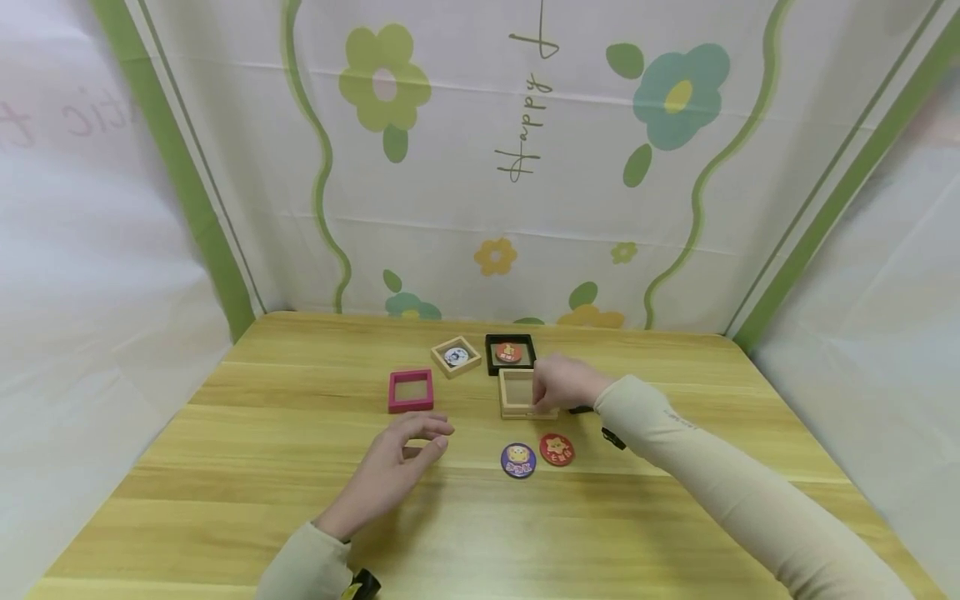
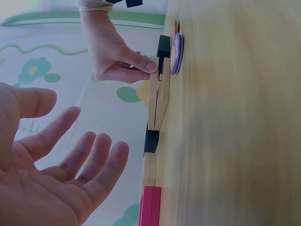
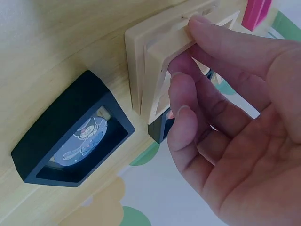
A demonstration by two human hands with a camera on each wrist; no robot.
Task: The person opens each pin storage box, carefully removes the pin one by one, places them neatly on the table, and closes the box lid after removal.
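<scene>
My right hand pinches the upper half of a light wooden square frame between thumb and fingers. In the right wrist view that upper half stands slightly tilted, parted from the lower half by a narrow gap. My left hand hovers with relaxed fingers, holding nothing, nearest a magenta square frame. In front of the wooden frame lie a purple round badge and a red round badge.
Behind stand a black frame around an orange-red badge and a smaller-looking wooden frame with a white-blue badge. Another black frame, holding a blue badge, lies beside my right hand. A patterned curtain rises behind the table.
</scene>
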